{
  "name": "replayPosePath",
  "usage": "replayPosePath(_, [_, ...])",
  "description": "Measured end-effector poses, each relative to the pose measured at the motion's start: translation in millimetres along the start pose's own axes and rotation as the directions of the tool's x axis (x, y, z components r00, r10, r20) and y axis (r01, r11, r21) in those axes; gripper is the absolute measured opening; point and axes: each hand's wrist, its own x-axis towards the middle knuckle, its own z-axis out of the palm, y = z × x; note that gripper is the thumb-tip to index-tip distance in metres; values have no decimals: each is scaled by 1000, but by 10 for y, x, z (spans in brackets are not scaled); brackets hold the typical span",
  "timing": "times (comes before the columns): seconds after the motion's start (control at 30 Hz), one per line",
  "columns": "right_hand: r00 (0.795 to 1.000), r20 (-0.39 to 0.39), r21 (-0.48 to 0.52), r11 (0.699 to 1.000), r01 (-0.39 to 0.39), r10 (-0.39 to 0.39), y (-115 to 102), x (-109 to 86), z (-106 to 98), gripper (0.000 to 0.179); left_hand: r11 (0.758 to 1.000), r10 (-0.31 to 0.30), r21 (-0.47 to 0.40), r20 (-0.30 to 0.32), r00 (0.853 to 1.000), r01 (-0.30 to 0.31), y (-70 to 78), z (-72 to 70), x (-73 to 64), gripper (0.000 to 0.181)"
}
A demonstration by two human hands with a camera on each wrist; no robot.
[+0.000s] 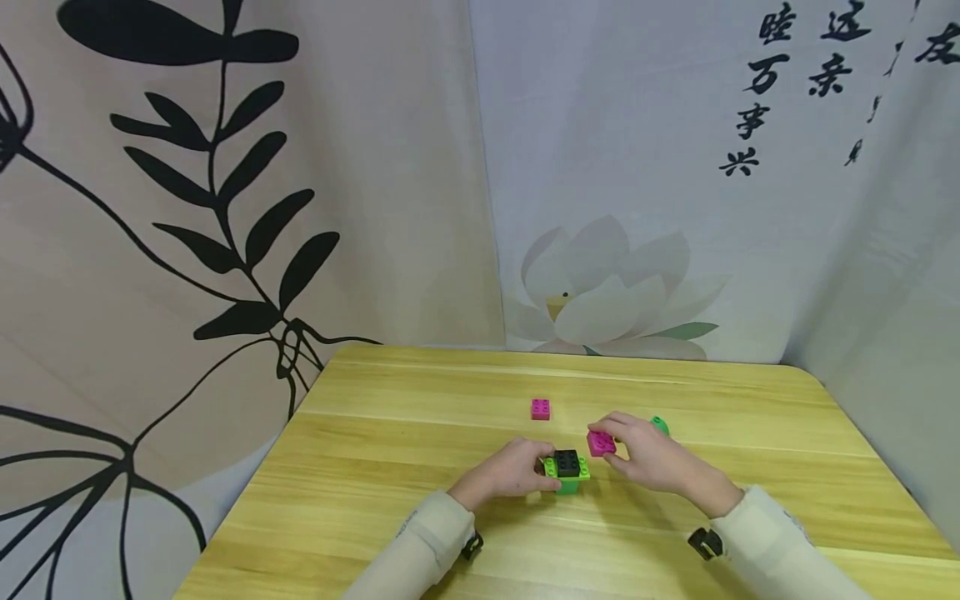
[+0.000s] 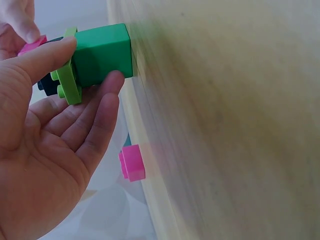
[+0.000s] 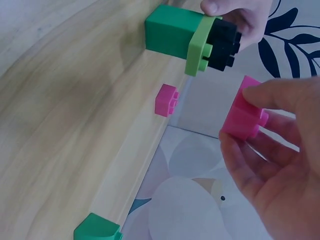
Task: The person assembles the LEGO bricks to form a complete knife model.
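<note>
Backdrop of hanging cloth (image 1: 405, 167), printed with dark leaves (image 1: 255, 167) and a pale lotus (image 1: 611, 287); before it, a wood-grain table (image 1: 420, 400). Left grip (image 1: 513, 468): closed about a stack (image 3: 199, 45) on the table, green base block (image 2: 102, 55) lowest, lime plate (image 1: 583, 469) over it, black brick (image 1: 567, 462) topmost. Right grip (image 1: 648, 450): pinching a held pink brick (image 1: 601, 443), raised, tilted, studs upward, just beside the stack and apart from it. Risks, as judged: poor seating on any stud, from the tilt of the pinched piece; lime plate prised loose, from pressure on ends overhanging the narrower base; stack tipped, from off-centre pushing with a slack left hold; pink brick dropped, from a light fingertip pinch; loose green piece (image 1: 660, 425) knocked, from lying close behind the right grip. Count: pink bricks, two (one pinched, one loose pink brick (image 1: 540, 409) beyond the stack); black bricks, one; lime plates, one; green pieces, two (one base, one loose); stacks, one; grips, two, both occupied.
</note>
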Motion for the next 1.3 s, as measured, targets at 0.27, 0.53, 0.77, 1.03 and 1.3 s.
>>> replayPosePath(0.27, [1000, 1, 13, 1000, 13, -13, -94, 17, -5, 43, 1000, -20, -13, 8, 1000, 20, 5, 0, 3, 20])
replayPosePath(0.53, [999, -12, 47, 998, 32, -32, -171, 46, 29, 40, 1000, -14, -18, 13, 1000, 14, 12, -14, 3, 19])
replayPosePath(0.77, [999, 4, 87, 995, 51, -51, -230, 79, 49, 36, 1000, -6, -14, 16, 1000, 6, 7, -14, 5, 19])
replayPosePath(1.03, [998, 38, 85, 995, 47, -51, -212, 100, 134, 35, 1000, -6, -8, 17, 1000, 6, 8, -9, 18, 22])
replayPosePath(1.3, [999, 30, 93, 995, 42, -45, -210, 108, 176, 35, 1000, -3, 0, 17, 1000, 3, 35, -20, 8, 22])
